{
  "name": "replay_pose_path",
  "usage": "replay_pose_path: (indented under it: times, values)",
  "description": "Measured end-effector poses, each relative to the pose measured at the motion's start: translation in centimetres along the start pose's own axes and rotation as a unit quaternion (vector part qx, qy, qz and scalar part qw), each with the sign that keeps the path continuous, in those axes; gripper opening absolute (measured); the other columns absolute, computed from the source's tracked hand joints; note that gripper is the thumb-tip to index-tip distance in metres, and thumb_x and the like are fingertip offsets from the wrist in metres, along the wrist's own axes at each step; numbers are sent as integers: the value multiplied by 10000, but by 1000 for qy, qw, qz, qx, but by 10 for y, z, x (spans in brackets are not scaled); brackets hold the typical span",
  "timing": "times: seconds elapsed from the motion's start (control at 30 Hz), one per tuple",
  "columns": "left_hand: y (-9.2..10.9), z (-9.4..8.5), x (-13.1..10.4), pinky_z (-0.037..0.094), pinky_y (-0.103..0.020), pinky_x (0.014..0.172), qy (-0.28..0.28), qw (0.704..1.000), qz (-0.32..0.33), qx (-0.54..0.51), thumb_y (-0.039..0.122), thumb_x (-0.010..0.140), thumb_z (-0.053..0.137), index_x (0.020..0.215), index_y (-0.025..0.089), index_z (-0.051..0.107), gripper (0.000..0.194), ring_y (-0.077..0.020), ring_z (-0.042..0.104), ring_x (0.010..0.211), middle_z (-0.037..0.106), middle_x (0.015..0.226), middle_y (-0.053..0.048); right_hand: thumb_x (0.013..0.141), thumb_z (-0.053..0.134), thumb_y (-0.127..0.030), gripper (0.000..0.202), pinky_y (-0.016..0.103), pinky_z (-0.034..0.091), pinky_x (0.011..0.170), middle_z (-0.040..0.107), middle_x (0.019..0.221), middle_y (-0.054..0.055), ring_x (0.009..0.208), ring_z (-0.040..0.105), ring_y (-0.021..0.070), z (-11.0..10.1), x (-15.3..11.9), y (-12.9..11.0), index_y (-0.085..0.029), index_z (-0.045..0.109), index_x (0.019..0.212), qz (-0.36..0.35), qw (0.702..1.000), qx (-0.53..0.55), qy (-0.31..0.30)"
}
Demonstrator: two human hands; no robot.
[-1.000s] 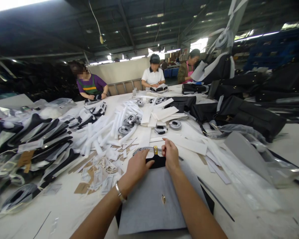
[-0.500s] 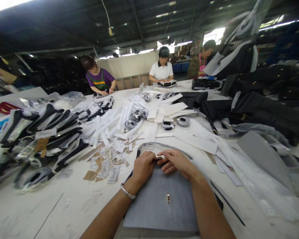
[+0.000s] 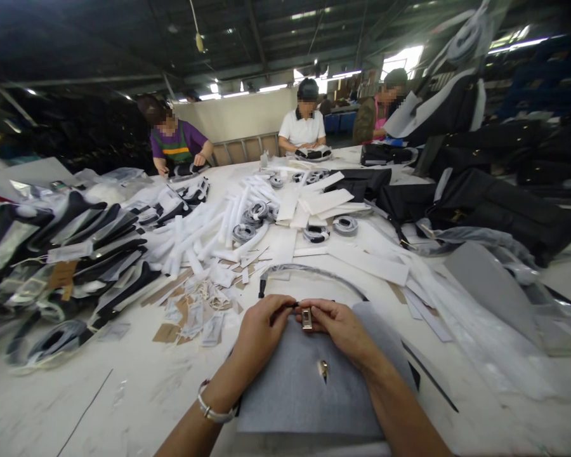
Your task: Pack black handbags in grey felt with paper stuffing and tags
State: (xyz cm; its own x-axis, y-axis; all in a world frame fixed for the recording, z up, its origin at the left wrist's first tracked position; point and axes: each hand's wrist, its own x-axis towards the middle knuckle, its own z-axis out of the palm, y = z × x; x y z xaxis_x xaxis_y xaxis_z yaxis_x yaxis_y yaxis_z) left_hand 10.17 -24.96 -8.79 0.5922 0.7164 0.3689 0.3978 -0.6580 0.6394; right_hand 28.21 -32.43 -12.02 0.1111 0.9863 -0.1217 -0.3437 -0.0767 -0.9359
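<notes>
The grip of the left hand [image 3: 266,324] is a narrow pinch, with the fingertips closed on a black tab [image 3: 294,305]; the grip of the right hand [image 3: 340,324] holds a gold-coloured clasp plate [image 3: 307,319] between thumb and fingers. The fingertips of both hands are very near to each other, above the far part of a bag covered by a grey sheet [image 3: 276,393]. This bag lies on the white bench [image 3: 137,406], directly in front of the person, between the two forearms. Through a slit in the grey sheet a small gold-coloured lock [image 3: 323,369] stands out, nearer to the person than the clasp plate. Just beyond the hands, a curved handle [image 3: 314,269] arches over the bench. On the left wrist there is a silver-coloured bracelet [image 3: 212,414].

To the left, black pieces [image 3: 114,260] with pale wrapping are piled, and near them lie brown card tags [image 3: 166,333]. White tubes [image 3: 177,247] and coiled grey straps [image 3: 345,232] are farther on, in the middle. To the right are black bags [image 3: 495,209] and clear plastic film [image 3: 495,355]. Three co-workers [image 3: 302,130] are at the far side
</notes>
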Motion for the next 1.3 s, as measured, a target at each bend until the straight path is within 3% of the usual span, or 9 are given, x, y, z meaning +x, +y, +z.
replay_pose_path:
  times: [0.2,0.33,0.63,0.83,1.03,1.3]
  values:
    - [25,-9,-23,545,-232,803,-27,999,-8,-30,120,844,709,1046,296,703,268,-126,688,862,737,1004,51,714,795,-573,466,434,596,851,776,957,88,867,737,248,3,-2,-2,-188,772,975,-5,1000,16,17]
    - [34,-8,-22,524,-217,759,-30,999,-18,-22,86,787,770,1047,279,685,334,-120,661,822,713,943,51,735,787,-566,476,369,593,789,773,905,86,802,726,216,3,-3,-4,-166,757,992,-5,1000,25,18]
    - [34,-1,-16,513,-227,824,-38,999,19,-20,131,846,741,985,255,708,190,-142,688,893,743,979,26,698,811,-575,483,380,582,783,756,856,68,786,702,217,3,-3,-6,-173,765,961,-2,999,36,10]
    - [31,0,-17,531,-192,807,-32,992,123,23,179,950,619,1049,268,706,159,-121,711,886,756,999,24,650,823,-614,506,382,577,774,751,850,70,784,697,232,3,-4,-7,-185,777,913,18,999,30,-1]
    - [17,4,-9,552,-205,732,4,955,262,140,230,990,556,1034,219,672,125,-133,721,817,758,965,5,607,823,-630,533,386,588,751,755,866,90,848,712,288,-4,3,-2,-196,792,916,20,1000,4,-8]
    - [8,8,-12,560,-225,817,-8,923,311,227,226,979,583,1156,192,613,183,-128,715,943,749,1084,-1,592,834,-596,494,394,597,806,771,907,83,913,718,312,-4,-1,-8,-210,803,900,30,1000,2,6]
